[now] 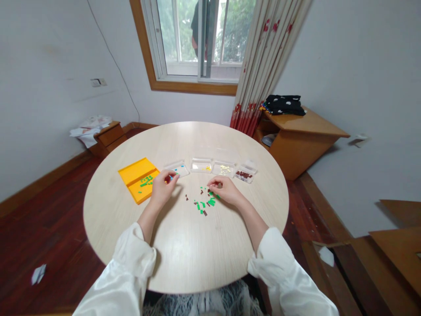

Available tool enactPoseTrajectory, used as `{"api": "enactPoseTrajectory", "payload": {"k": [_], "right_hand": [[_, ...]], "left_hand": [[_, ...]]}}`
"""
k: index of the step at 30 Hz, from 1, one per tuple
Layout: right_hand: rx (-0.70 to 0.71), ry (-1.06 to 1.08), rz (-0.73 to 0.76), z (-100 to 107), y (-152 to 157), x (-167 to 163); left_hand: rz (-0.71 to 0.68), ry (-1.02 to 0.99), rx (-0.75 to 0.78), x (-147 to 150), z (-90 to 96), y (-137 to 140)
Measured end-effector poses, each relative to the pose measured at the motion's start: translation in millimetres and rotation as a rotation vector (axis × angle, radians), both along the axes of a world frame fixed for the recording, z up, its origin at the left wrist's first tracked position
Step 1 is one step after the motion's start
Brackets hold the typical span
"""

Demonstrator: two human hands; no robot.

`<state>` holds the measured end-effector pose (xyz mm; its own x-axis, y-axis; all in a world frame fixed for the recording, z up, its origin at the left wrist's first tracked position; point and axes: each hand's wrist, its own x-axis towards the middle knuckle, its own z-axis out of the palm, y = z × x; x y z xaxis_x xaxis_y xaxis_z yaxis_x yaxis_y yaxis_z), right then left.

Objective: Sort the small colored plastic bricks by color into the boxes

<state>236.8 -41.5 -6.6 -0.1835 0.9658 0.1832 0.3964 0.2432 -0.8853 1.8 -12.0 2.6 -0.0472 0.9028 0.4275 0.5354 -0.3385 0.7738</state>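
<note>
My left hand is closed in a pinch between an orange-yellow case and a clear box with a few blue pieces. A small green piece shows at its fingertips. Small green bricks lie in the open case. My right hand pinches its fingers low over a loose spread of green bricks and brown bricks on the table. What it holds, if anything, is too small to make out.
Clear boxes stand in a row on the round table: one with yellow pieces, one with pale yellow pieces, one with brown pieces. Beyond are a curtain, a wooden cabinet and a person outside the window.
</note>
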Motion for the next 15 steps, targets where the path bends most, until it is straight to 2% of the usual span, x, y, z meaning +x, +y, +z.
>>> {"api": "enactPoseTrajectory", "payload": {"k": [6, 8, 11, 15], "right_hand": [[-0.043, -0.22, 0.101, -3.7, -2.8, 8.2], [-0.039, -0.255, 0.098, -3.8, -2.9, 8.1], [-0.045, -0.276, 0.077, -3.1, -2.5, 8.0], [-0.045, -0.283, 0.078, -2.1, -1.9, 8.7]], "left_hand": [[0.373, -0.049, -0.087, -44.7, -3.2, 22.8], [0.443, -0.045, -0.172, -59.3, -3.7, 27.0], [0.544, -0.005, -0.213, -74.0, -3.4, 28.8], [0.58, 0.048, -0.271, -79.1, -2.3, 27.4]]}}
